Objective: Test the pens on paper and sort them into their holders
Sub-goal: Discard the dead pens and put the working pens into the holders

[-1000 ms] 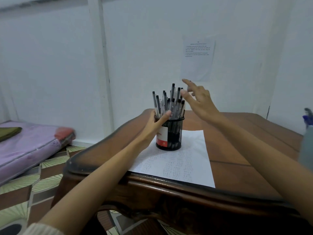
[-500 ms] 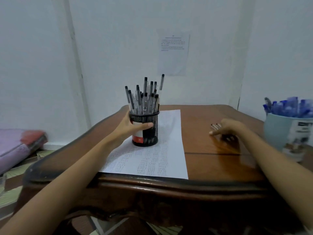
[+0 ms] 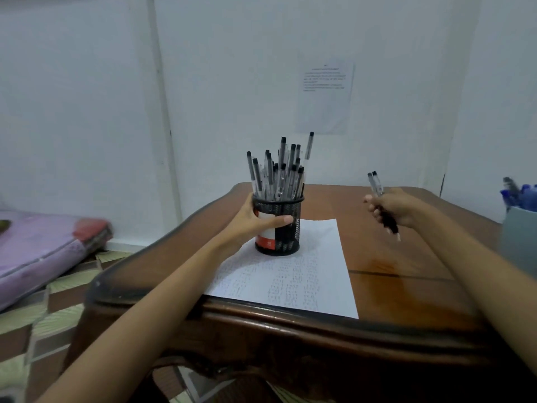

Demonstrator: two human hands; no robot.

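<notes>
- Fingers of the left hand (image 3: pixel 250 221) wrap the black mesh holder (image 3: pixel 278 225) from its left side, thumb lying across the front over the red-and-white label; the grip is closed on the holder's wall.
- Black-capped pens (image 3: pixel 279 173) stand packed in that holder, caps up, fanned a little — one at the back right pokes higher than the rest.
- Holder sits on the far end of a white paper sheet (image 3: pixel 302 271), which lies flat on the brown wooden counter (image 3: pixel 406 286) and reaches the near edge; rows of small scribbles cover the sheet's near half.
- Right hand (image 3: pixel 392 206) hovers above the counter, well apart from the holder and to the right of the sheet, fingers curled shut around a small bundle of pens (image 3: pixel 377 189).
- Those pens (two caps can be made out, the count beyond that is blurred) run slantwise through the fist: capped ends rise above the fingers toward the wall, dark lower ends and a pale tip jut out below the palm on the near side.
- At the right edge a pale blue cup (image 3: pixel 520 237) holds blue pens (image 3: pixel 520 194) — only partly in view.
- On the wall behind hangs a printed notice (image 3: pixel 324 97), its text too small to read.
</notes>
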